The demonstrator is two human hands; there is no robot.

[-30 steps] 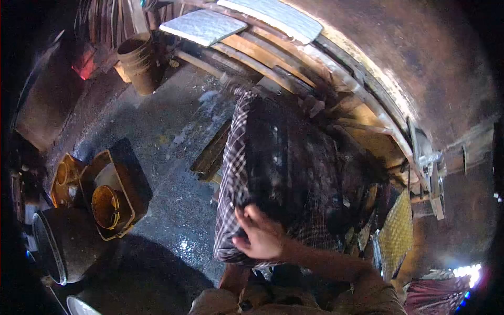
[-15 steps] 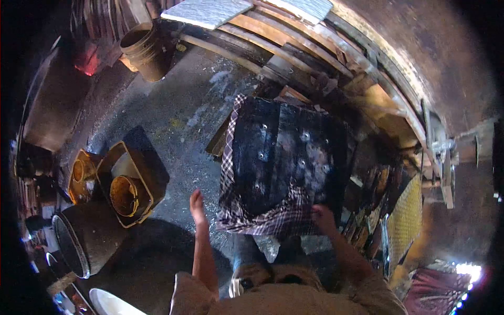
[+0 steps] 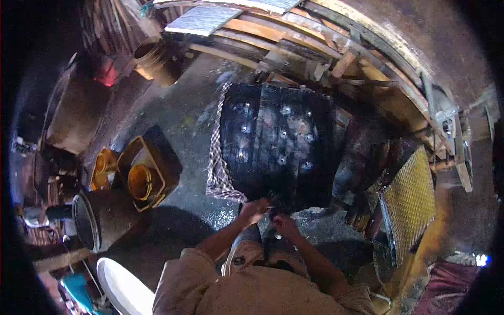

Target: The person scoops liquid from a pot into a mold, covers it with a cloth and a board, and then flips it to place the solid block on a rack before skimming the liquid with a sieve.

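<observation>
A dark, worn board (image 3: 281, 142) with several pale, hole-like spots lies in front of me. Checked cloth (image 3: 216, 157) runs along its left side and gathers at the near left corner. At the board's near edge, my left hand (image 3: 255, 211) is closed, its fingertips against something small and dark. My right hand (image 3: 286, 227) is closed just to the right and slightly nearer to me, almost touching the left. What the fingers hold is too dark and blurred to make out.
On the left floor stand a yellow-stained crate (image 3: 163, 184) with a bucket (image 3: 140, 181) inside, and a large drum (image 3: 107, 220). Planks (image 3: 252, 29) are stacked at the back. A yellowish textured panel (image 3: 412, 205) leans at the right. A brown bucket (image 3: 160, 63) stands far left.
My left hand came from the open air on the left to the board's near edge. My right hand moved left beside it. The checked cloth no longer covers the near edge's middle.
</observation>
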